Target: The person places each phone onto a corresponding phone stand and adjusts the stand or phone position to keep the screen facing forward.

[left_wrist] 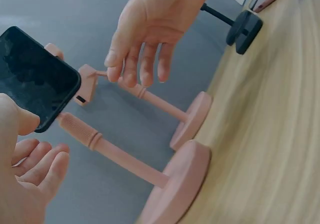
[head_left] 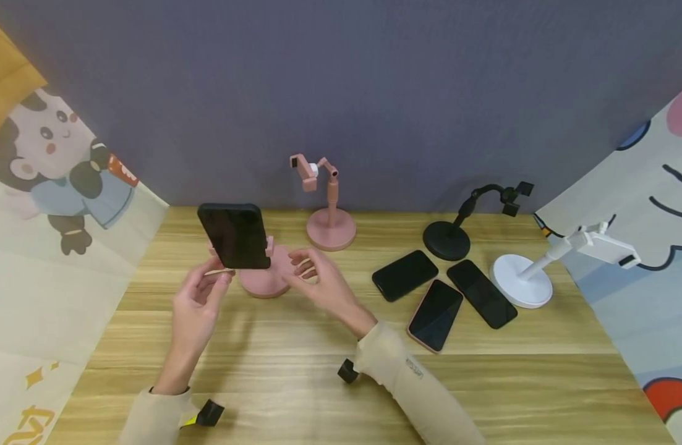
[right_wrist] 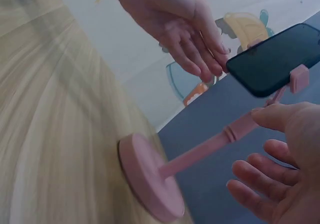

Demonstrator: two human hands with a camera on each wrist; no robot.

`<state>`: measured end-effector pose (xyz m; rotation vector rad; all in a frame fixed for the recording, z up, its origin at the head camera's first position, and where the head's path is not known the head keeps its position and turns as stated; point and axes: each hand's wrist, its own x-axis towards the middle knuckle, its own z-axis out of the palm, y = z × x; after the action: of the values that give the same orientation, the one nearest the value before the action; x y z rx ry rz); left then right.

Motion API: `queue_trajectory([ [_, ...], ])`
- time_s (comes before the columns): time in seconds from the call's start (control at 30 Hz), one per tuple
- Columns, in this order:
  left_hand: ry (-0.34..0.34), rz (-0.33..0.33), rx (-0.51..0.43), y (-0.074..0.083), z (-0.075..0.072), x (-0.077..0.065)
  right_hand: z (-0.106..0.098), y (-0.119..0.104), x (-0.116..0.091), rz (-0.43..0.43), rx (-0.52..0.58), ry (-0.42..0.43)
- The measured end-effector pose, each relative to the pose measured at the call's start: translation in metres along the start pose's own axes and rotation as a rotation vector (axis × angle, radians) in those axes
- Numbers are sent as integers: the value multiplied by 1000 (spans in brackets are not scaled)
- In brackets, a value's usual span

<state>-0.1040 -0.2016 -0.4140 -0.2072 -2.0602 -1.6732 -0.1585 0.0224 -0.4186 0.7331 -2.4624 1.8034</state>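
A dark smartphone (head_left: 237, 238) sits tilted in the clamp of a pink phone stand (head_left: 264, 278), whose round base rests on the table. My left hand (head_left: 198, 296) is by the phone's lower left corner, its fingers loosely bent and holding nothing. In the left wrist view its thumb overlaps the phone's edge; whether it touches cannot be told. To the right of the stand's post, my right hand (head_left: 324, 284) hovers with relaxed fingers and an empty palm. The right wrist view shows the clamp's pink jaw on the phone's edge and the post (right_wrist: 200, 154) rising from the base.
Behind stands a second pink stand (head_left: 331, 228) with a bare clamp. To the right are a black stand (head_left: 446, 240), a white stand (head_left: 521, 281) and three phones lying flat, one (head_left: 435, 315) with a pink edge. A grey panel (head_left: 374, 105) closes the back.
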Motion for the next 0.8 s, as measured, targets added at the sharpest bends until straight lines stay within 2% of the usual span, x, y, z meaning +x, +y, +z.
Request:
queue_trajectory([
  [0.2, -30, -95, 16, -5, 7, -11, -8, 15, -9, 29, -75, -11],
  [0.3, -41, -109, 35, -8, 12, -17, -11, 22, -14, 8, -99, -14],
  [0.5, -112, -131, 114, -8, 27, -29, -19, 35, -26, -2, -202, -27],
  [0.63, -180, -92, 156, -18, 38, -39, -24, 41, -35, -9, -263, -44],
  [0.8, -302, 17, 246, -22, 50, -44, -30, 49, -44, -20, -305, -70],
])
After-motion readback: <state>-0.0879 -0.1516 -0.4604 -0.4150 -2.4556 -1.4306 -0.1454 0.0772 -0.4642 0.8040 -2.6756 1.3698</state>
